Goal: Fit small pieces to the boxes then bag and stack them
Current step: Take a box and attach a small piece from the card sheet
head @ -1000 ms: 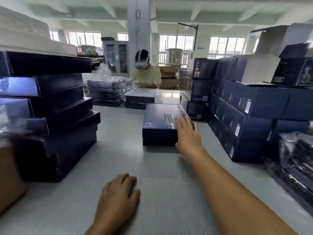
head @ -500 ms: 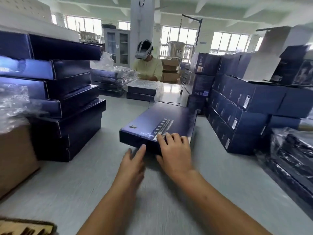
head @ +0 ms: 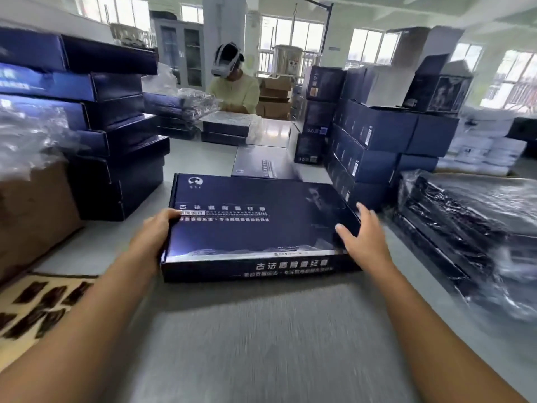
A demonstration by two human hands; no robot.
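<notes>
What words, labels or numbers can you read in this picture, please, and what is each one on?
"古法": start of the white headline on the lid of the dark blue box; the remaining characters are blurred.
"古法": start of the same headline on its near side wall; the remainder is blurred.
Small print under both headlines: unreadable.
White labels on the stacked boxes at right: too small to read.

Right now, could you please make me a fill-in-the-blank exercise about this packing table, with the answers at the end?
1. The left hand grips the ___ edge of the dark blue box.
2. The right hand touches the box near its ___ edge, fingers straight.
3. The bagged boxes at the right are wrapped in clear ___.
Answers: left, right, plastic.
</notes>
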